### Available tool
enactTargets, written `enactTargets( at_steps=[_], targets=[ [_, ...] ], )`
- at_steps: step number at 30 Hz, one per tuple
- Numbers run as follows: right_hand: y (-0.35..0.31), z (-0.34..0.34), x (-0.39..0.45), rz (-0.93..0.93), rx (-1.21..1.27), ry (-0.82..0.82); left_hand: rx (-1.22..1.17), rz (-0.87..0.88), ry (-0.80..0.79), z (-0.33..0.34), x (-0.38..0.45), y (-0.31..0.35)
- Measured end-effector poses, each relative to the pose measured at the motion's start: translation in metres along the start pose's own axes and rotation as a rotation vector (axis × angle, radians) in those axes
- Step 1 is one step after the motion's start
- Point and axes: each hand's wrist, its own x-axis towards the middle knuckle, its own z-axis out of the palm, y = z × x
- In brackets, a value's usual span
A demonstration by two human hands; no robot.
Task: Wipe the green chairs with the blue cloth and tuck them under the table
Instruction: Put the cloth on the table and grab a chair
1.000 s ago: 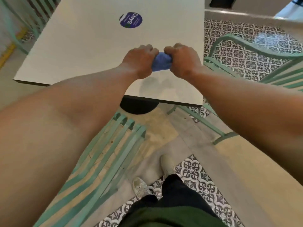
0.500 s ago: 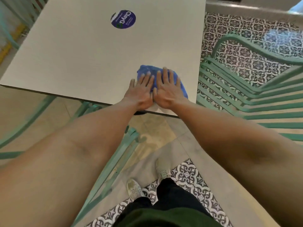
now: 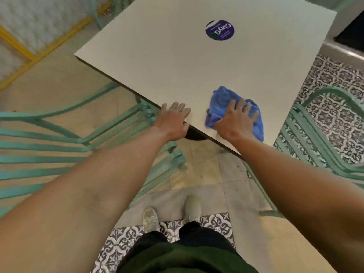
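Note:
The blue cloth [image 3: 220,103] lies crumpled on the near corner of the white square table [image 3: 177,62]. My right hand [image 3: 235,120] presses flat on the cloth with its fingers spread. My left hand [image 3: 174,121] rests flat on the table's near edge, a hand's width left of the cloth. One green slatted chair [image 3: 59,146] stands at the left, its front partly under the table edge. A second green chair [image 3: 319,138] stands at the right beside the table corner.
A round dark-blue sticker [image 3: 219,30] sits on the far part of the table. My shoes [image 3: 171,215] stand on patterned tiles below. A yellow frame [image 3: 25,52] and a white quilted panel are at the far left; the black table base [image 3: 195,134] shows under the edge.
Both hands first bunched the cloth, then pressed it flat together. Now my left hand has slid off it leftwards onto the table edge. The view has swung left.

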Motion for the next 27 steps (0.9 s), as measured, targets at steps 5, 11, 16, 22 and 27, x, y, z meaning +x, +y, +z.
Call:
enactTargets(
  at_steps=[5,11,16,22,27],
  targets=[
    [-0.081,0.004,-0.035,-0.464,0.045,0.118,-0.095,-0.181,-0.074,0.017,-0.074,-0.052],
    [-0.213,0.043,-0.113,-0.786,-0.059,-0.296,-0.103,-0.438,-0.335,0.05,-0.203,-0.126],
    [-0.315,0.077,-0.198,-0.838,-0.124,-0.456,-0.01,-0.52,-0.412,0.053,-0.33,-0.2],
    [-0.413,0.086,-0.273,-0.75,0.017,-0.399,0.088,-0.489,-0.315,0.034,-0.418,-0.275],
    [-0.438,0.1,-0.293,-0.611,0.054,-0.381,0.11,-0.372,-0.286,0.026,-0.424,-0.308]
  ],
)
